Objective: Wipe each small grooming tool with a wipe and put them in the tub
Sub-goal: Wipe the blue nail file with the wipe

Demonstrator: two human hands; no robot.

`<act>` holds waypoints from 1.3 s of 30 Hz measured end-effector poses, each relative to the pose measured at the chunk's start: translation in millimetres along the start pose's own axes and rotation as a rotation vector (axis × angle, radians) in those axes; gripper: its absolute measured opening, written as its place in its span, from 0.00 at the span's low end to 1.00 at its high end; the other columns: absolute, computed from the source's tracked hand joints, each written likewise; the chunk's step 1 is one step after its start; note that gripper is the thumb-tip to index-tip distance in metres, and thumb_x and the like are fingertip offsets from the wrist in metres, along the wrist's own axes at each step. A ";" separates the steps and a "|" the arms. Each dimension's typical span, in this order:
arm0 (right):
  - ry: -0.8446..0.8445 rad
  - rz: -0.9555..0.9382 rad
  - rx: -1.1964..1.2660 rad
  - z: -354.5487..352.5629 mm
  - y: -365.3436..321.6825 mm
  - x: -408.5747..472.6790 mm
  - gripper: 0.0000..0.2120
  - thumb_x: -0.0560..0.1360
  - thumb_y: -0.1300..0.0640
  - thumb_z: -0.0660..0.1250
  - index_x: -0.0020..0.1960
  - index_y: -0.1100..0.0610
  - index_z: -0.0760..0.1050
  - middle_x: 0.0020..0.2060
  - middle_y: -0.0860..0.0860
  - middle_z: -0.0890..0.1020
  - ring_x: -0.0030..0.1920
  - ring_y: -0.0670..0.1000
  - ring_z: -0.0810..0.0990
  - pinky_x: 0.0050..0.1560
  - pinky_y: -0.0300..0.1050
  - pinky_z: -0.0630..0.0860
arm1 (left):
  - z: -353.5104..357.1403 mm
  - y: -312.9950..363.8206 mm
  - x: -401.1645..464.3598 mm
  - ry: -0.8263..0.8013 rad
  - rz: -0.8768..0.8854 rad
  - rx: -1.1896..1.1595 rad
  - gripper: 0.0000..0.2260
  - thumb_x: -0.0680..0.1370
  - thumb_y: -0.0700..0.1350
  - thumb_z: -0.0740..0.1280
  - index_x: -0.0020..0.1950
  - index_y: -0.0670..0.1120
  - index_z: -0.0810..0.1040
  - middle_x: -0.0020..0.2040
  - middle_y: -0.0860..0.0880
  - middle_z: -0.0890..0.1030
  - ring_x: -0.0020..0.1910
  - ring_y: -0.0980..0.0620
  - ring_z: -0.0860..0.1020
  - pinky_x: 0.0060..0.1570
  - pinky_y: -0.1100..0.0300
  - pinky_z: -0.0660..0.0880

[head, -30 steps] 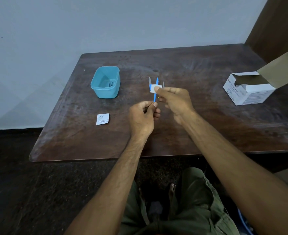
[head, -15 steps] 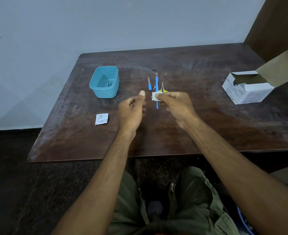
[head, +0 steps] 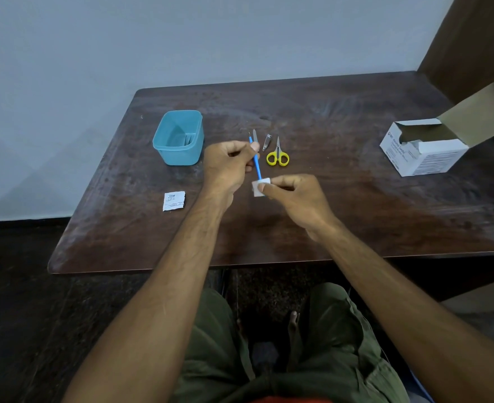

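Left hand [head: 228, 167] pinches the blue tool [head: 257, 164] near its top; right hand [head: 295, 193] fingers pinch the wipe [head: 259, 187], which hides the tool's lower end

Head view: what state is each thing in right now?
Left hand: pinches the blue tool near its top.
Right hand: pinches the wipe round the tool's lower end.
Tub: open, something inside.
Scissors: closed, on the table.
Nail clipper: on the table.
Box: flap open.
Packet: torn, on the table.
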State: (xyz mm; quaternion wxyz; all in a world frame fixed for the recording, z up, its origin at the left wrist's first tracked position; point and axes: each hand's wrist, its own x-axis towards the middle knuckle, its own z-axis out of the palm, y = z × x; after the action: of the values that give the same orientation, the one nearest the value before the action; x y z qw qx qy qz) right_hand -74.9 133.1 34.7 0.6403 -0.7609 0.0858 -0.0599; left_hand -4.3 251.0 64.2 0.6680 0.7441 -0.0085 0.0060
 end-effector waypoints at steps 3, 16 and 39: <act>-0.034 0.120 0.121 -3.2 -5.0 4.6 0.03 0.73 0.56 0.73 0.43 0.55 0.84 0.37 0.51 0.83 0.39 0.45 0.77 0.41 0.37 0.70 | 0.3 -0.3 -1.5 -0.049 0.003 -0.009 0.05 0.77 0.39 0.68 0.49 0.39 0.83 0.35 0.49 0.81 0.30 0.61 0.78 0.37 0.65 0.79; -0.120 0.246 0.285 -1.6 -3.1 -1.9 0.02 0.73 0.57 0.72 0.43 0.55 0.82 0.39 0.50 0.83 0.41 0.46 0.80 0.48 0.41 0.72 | -1.2 1.3 0.2 -0.119 0.010 -0.058 0.10 0.81 0.38 0.61 0.55 0.35 0.80 0.39 0.47 0.81 0.33 0.60 0.79 0.37 0.68 0.76; 0.156 -0.056 0.091 -12.3 -6.5 9.8 0.04 0.72 0.57 0.73 0.40 0.56 0.83 0.28 0.46 0.80 0.29 0.40 0.75 0.32 0.31 0.69 | 4.2 -12.5 -20.0 -0.188 -0.147 -0.137 0.09 0.81 0.41 0.62 0.52 0.40 0.81 0.40 0.45 0.81 0.35 0.53 0.78 0.35 0.64 0.77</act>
State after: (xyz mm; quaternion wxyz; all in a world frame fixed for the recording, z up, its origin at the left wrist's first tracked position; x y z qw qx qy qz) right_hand -67.5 120.2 43.0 0.6637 -0.7261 0.1114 -0.1409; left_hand -24.0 248.3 50.9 0.7123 0.6925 -0.0170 -0.1131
